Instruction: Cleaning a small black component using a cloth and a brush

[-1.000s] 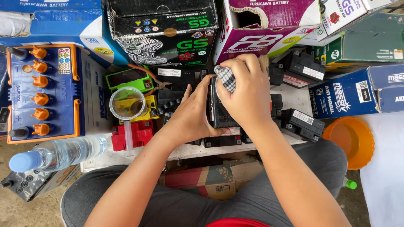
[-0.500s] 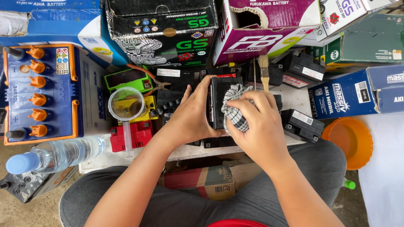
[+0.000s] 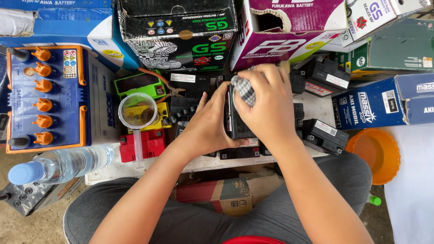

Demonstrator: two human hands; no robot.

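At the centre of the frame a small black box-shaped battery (image 3: 238,118) stands on edge on the white work surface (image 3: 135,168). The left hand (image 3: 209,123) clasps its left side, fingers wrapped around the case, which steadies it. The right hand (image 3: 264,105) has its fingers closed on a checked black-and-white rag (image 3: 244,88), pressed against the battery's top. Left of centre, a clear plastic funnel (image 3: 138,113) stands apart over small red and yellow batteries.

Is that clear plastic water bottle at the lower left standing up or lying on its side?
Lying on its side. The water bottle stretches lengthwise, its blue cap pointing left, beside the blue battery with orange caps.
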